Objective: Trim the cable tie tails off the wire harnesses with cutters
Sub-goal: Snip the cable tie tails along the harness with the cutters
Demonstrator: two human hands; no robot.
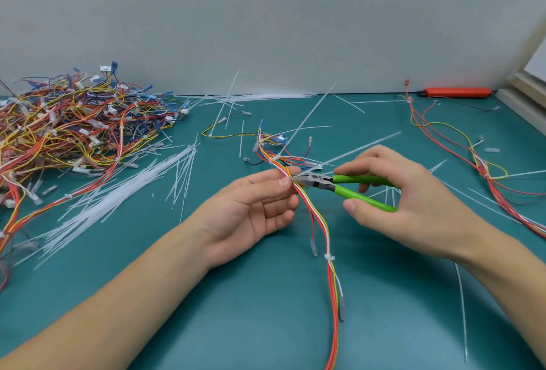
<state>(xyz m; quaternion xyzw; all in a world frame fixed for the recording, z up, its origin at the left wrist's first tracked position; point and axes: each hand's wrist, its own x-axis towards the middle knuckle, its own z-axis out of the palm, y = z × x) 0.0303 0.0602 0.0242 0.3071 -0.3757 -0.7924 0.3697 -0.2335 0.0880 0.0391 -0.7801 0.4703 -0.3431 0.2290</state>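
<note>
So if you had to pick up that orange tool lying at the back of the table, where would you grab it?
Around the middle of the orange tool, reaching down from above: it lies flat and lengthwise along the wall, so fingers can close across its narrow width. What kind of tool it is can't be told.

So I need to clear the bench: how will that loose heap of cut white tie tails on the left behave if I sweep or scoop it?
The tie tails look thin and light, so they would probably scatter and slide on the smooth green mat. They lie straight, so likely springy rather than limp.
</note>
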